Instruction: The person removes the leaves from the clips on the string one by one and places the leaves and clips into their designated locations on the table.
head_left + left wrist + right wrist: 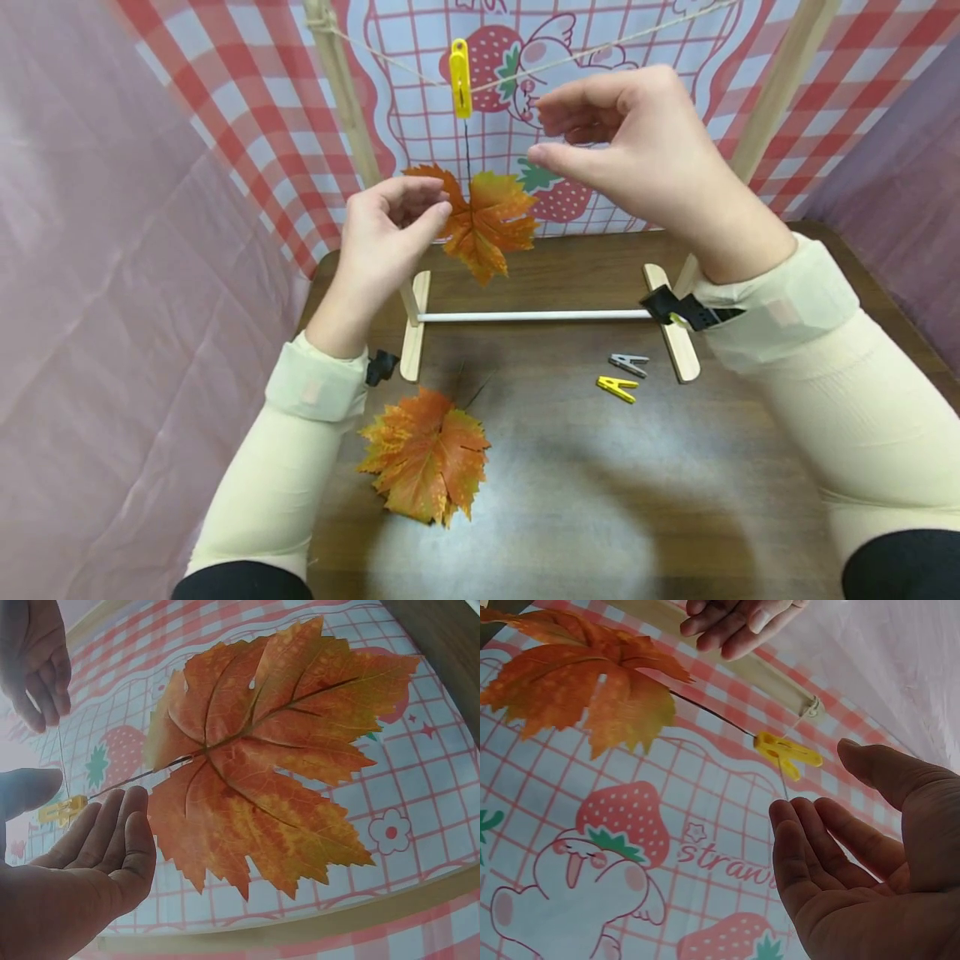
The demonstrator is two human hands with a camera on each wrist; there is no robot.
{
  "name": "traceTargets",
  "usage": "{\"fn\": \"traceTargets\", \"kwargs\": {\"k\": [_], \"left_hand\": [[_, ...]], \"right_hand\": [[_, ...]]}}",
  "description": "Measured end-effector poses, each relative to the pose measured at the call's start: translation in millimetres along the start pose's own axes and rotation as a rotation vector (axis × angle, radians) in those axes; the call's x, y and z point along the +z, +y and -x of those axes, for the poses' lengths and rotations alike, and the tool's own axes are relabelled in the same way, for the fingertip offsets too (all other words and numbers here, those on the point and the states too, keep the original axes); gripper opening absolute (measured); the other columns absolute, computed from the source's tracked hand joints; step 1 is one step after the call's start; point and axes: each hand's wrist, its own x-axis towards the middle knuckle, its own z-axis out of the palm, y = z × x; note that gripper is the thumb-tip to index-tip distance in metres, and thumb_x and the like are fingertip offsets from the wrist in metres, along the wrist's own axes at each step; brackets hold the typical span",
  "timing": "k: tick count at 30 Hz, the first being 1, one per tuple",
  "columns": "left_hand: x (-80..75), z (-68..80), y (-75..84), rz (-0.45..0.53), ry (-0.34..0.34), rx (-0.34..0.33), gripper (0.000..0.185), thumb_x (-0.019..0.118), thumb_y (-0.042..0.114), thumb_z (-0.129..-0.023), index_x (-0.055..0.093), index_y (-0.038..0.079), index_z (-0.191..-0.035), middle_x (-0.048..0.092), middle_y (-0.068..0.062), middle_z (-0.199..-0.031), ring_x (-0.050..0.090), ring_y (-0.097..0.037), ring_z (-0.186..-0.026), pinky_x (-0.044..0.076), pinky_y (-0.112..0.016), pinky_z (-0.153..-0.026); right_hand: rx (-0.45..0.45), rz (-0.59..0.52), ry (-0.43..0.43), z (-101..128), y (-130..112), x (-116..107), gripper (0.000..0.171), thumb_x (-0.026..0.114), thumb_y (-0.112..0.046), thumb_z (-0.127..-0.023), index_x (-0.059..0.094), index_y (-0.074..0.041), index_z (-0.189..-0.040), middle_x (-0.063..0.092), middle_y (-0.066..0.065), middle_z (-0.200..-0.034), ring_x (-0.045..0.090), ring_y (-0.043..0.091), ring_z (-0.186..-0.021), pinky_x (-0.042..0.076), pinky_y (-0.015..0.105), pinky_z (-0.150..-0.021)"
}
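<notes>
The left hand [386, 229] hovers just beside the hanging leaf [483, 221], fingers loosely curled and holding nothing; its fingertips come close to the leaf's left lobe, and whether they brush it cannot be told. The leaf hangs by its thin dark stem from a yellow clothespin [460, 77] clipped on a string [600, 50] stretched between two wooden posts. It looks like an artificial maple leaf: orange with yellow-green patches, jagged lobes, raised veins fanning from the stem joint. I judge it very light and thin, limp enough to sway at a touch, not brittle, with a slightly stiff wire-like stem. The stem near the clip, or the flat blade pinched between thumb and finger, seem the safest places to take hold; pulling hard on the blade could slip the stem from the pin.

To the right of the pin, the right hand [637, 158] is raised near the string, thumb and fingers relaxed and apart, gripping nothing.

Below, on the table [600, 500], a second leaf [427, 454] of the same colours lies flat at the left, and a grey clothespin [628, 363] and a spare yellow clothespin [617, 387] lie side by side at the right, near the rack's foot.
</notes>
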Motion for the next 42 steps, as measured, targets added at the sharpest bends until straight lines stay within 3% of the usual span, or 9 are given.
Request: {"fn": "traceTargets", "kwargs": {"k": [8, 15, 19, 30, 38, 42], "left_hand": [[1.7, -8.9, 5.6, 0.007, 0.006, 0.002, 0.022, 0.063, 0.001, -0.082, 0.062, -0.01, -0.101, 0.064, -0.018, -0.091, 0.06, -0.02, -0.081, 0.046, -0.03, -0.073], [0.4, -16.6, 4.6, -0.022, 0.012, 0.01, 0.023, 0.064, 0.003, -0.082, 0.063, -0.008, -0.102, 0.064, -0.017, -0.092, 0.059, -0.019, -0.079, 0.046, -0.029, -0.072], [0.5, -20.1, 5.4, -0.05, 0.026, 0.012, 0.023, 0.064, 0.005, -0.082, 0.063, -0.007, -0.102, 0.064, -0.015, -0.091, 0.059, -0.018, -0.078, 0.045, -0.028, -0.071], [6.3, -30.4, 16.0, -0.105, 0.047, 0.016, 0.022, 0.063, 0.004, -0.082, 0.064, -0.006, -0.101, 0.064, -0.015, -0.092, 0.058, -0.017, -0.082, 0.044, -0.025, -0.076], [8.9, -57.3, -20.5, -0.174, 0.023, 0.03, 0.023, 0.068, 0.019, -0.082, 0.068, 0.005, -0.101, 0.065, -0.001, -0.092, 0.057, -0.007, -0.084, 0.044, -0.021, -0.078], [10.1, -61.3, -21.4, -0.214, 0.021, 0.031, 0.023, 0.067, 0.022, -0.082, 0.069, 0.007, -0.1, 0.066, 0.001, -0.092, 0.057, -0.005, -0.084, 0.043, -0.021, -0.077]], "right_hand": [[-0.029, -0.018, -0.01, -19, 6, -2, 0.032, 0.075, -0.016, -0.074, 0.068, -0.005, -0.104, 0.065, 0.005, -0.097, 0.06, 0.015, -0.084, 0.046, 0.024, -0.075], [-0.054, 0.031, -0.028, -32, 2, -3, 0.032, 0.075, -0.018, -0.074, 0.068, -0.004, -0.102, 0.065, 0.005, -0.093, 0.059, 0.014, -0.083, 0.046, 0.023, -0.074], [-0.021, 0.004, -0.041, -40, -1, -4, 0.033, 0.076, -0.018, -0.074, 0.067, -0.005, -0.102, 0.064, 0.006, -0.095, 0.058, 0.015, -0.085, 0.045, 0.024, -0.076], [0.078, 0.077, -0.086, -64, -10, -6, 0.046, 0.074, -0.028, -0.075, 0.06, -0.009, -0.115, 0.059, 0.003, -0.112, 0.055, 0.012, -0.098, 0.041, 0.024, -0.086], [0.12, 0.056, -0.186, -89, -13, -2, 0.047, 0.074, -0.026, -0.076, 0.056, -0.011, -0.116, 0.056, 0.004, -0.113, 0.053, 0.011, -0.102, 0.039, 0.025, -0.088], [0.107, 0.194, -0.249, -97, -14, 1, 0.048, 0.069, -0.033, -0.079, 0.054, -0.01, -0.118, 0.056, 0.003, -0.114, 0.052, 0.009, -0.101, 0.039, 0.024, -0.087]]}}
